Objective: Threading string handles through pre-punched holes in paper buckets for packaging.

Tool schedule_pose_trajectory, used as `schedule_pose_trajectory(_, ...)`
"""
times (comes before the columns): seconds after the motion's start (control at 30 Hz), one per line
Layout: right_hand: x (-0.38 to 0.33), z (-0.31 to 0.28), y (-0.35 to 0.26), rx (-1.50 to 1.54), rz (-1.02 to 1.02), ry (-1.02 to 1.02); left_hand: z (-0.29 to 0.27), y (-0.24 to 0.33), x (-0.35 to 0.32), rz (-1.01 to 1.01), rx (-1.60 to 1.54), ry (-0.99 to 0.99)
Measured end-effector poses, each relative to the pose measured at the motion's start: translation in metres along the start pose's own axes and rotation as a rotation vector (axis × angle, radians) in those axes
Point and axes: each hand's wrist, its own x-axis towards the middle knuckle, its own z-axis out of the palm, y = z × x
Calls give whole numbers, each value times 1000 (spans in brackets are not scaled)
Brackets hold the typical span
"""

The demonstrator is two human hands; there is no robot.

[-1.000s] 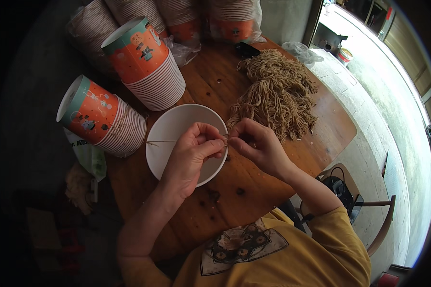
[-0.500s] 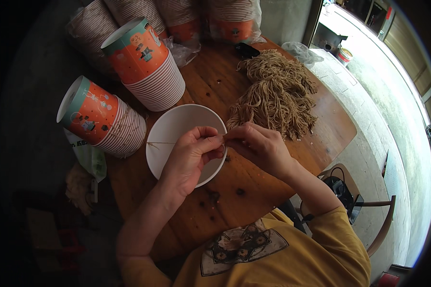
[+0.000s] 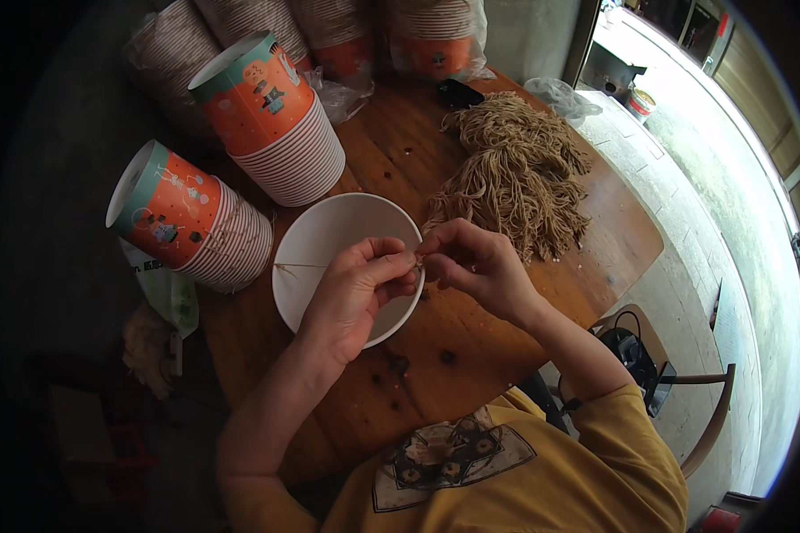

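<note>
An open white paper bucket [image 3: 324, 229] stands on the wooden table in front of me. A thin tan cord [image 3: 302, 266] comes out of its left wall and runs across the inside to my left hand [image 3: 357, 293], whose thumb and fingers are pinched on it over the bucket. At the right rim, my right hand [image 3: 484, 271] meets the left fingertips. Its thumb and forefinger are curled round a small bit of the cord there; the fingers partly hide it. A large heap of tan cords [image 3: 520, 173] lies on the table beyond my right hand.
Two leaning stacks of orange printed buckets, a nearer stack [image 3: 191, 213] and a farther stack [image 3: 271, 115], are left of the white bucket. Bagged bucket stacks [image 3: 431, 44] line the back. A dark phone-like object [image 3: 459, 93] touches the cord heap. A chair [image 3: 716, 426] stands at right.
My right forefinger and thumb have spread a little and risen slightly at the rim, uncovering a bit of cord. My left hand has stayed nearly still.
</note>
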Motion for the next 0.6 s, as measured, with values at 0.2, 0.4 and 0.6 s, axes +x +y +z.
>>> schedule_pose_trajectory(0.2,2,-1,-1,-383,-354,67,0,1,0,4,-9,-3)
schedule_pose_trajectory(0.4,0,1,1,-339,-269,47,-2,2,1,-21,-65,-2)
schedule_pose_trajectory(0.6,0,3,3,75,43,11,-4,2,0,-39,-83,-4)
